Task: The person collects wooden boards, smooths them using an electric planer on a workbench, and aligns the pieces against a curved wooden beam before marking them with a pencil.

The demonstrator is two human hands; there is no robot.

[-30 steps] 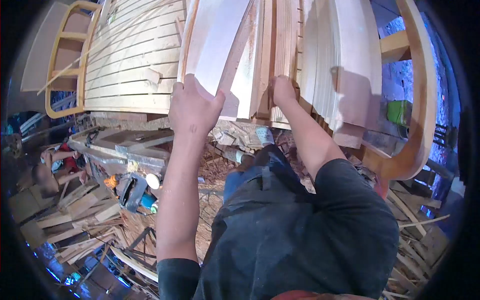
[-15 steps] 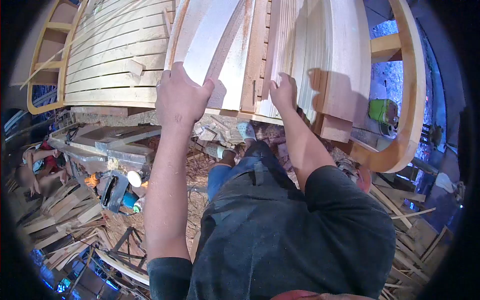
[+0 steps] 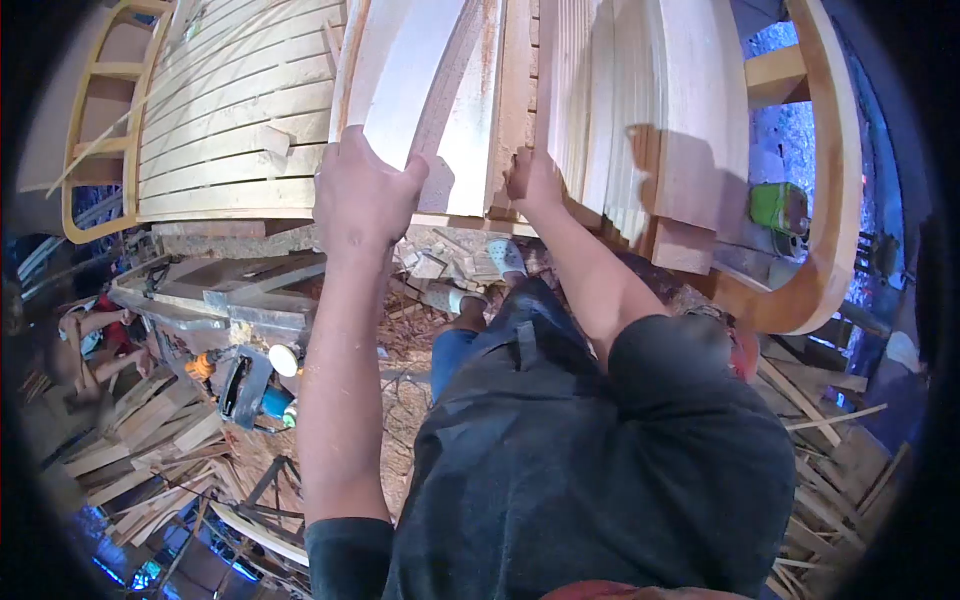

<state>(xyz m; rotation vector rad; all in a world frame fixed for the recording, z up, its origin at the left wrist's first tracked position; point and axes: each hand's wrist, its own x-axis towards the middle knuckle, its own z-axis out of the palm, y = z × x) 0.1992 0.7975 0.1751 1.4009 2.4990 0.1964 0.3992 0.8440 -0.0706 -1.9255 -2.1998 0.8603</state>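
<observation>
My left hand [image 3: 365,195] is closed over the near end of a wide pale wooden board [image 3: 400,75], its thumb reaching to the right across the wood. To its right, my right hand [image 3: 537,182] has its fingers curled at the left edge of a grooved wooden plank [image 3: 572,95]; the fingertips are partly hidden. A narrow brownish plank [image 3: 512,90] lies between the hands. More long planks [image 3: 705,110] lie side by side at the right, under the shadow of a head and hand.
A slatted wooden surface [image 3: 225,150] carries a small block [image 3: 277,140]. A curved wooden frame [image 3: 835,230] stands at right, near a green container [image 3: 770,207]. Below left are a cluttered bench [image 3: 210,290], an orange tool [image 3: 200,367], scrap wood [image 3: 135,425] and another person [image 3: 90,340].
My right hand has moved left from the grooved planks toward the brownish plank, its fingers now curled. My left hand keeps its place on the board. The view has shifted slightly.
</observation>
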